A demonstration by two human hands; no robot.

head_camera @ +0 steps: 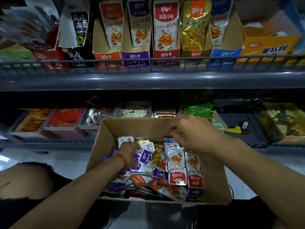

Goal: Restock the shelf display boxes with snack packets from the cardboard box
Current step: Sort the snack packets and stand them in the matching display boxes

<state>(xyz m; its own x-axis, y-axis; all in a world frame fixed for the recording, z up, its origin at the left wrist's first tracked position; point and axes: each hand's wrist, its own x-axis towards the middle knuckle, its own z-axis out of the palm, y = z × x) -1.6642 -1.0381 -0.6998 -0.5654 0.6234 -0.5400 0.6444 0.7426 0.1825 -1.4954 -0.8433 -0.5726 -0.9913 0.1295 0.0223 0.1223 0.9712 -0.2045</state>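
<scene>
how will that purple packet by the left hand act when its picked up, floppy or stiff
Probably floppy: the purple packet is a thin flat pouch lying tilted on the pile in the cardboard box. Likely light for its size, since it sits on other packets without sinking. Its glossy film may be a bit slippery, so the left hand should pinch an edge.

packets (pixel 176 167) in cardboard box (pixel 214 184), below shelf (pixel 148 80)

The gold packet (pixel 195 25) and red packet (pixel 165 23) read 深海小鱼; the black box (pixel 79 28) reads 风吃海带
</scene>
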